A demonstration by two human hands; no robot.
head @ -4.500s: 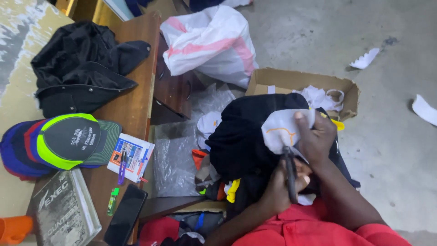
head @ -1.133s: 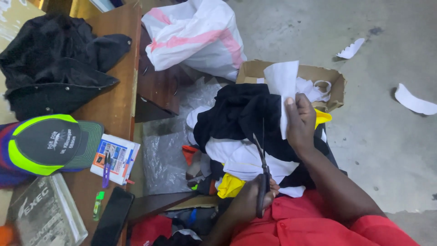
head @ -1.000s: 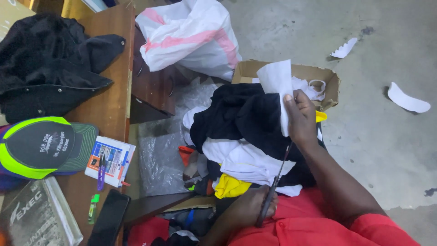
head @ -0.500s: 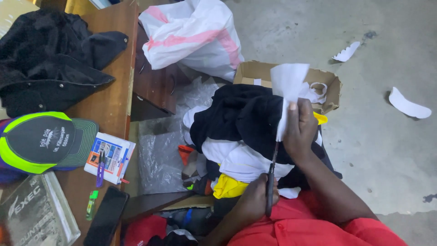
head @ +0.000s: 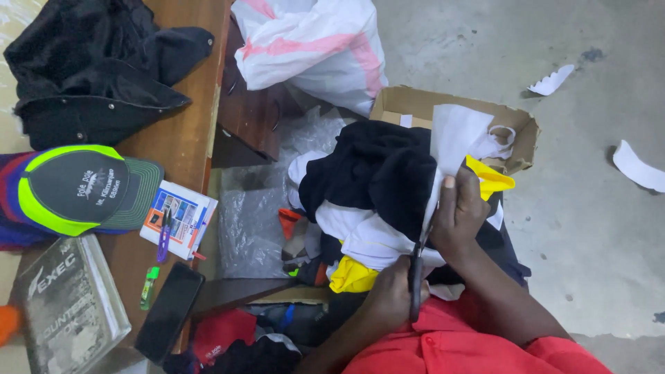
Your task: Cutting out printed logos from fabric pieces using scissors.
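Observation:
My left hand is closed around dark-handled scissors, blades pointing up into the lower edge of a white sheet. My right hand pinches that sheet from the right side, thumb up along it, and holds it upright over my lap. Under both hands lies a heap of cloth: a black piece, a white piece and a yellow piece. A second yellow scrap shows just right of my right hand.
An open cardboard box sits behind the heap, with a white-and-pink plastic bag beyond it. The wooden table at left carries a black jacket, caps, a small booklet, a phone and a clear case. White scraps lie on the concrete floor.
The white sheet was lifted up out of the heap by my right hand. My left hand brought the scissors up to its lower edge, and both hands drew closer together.

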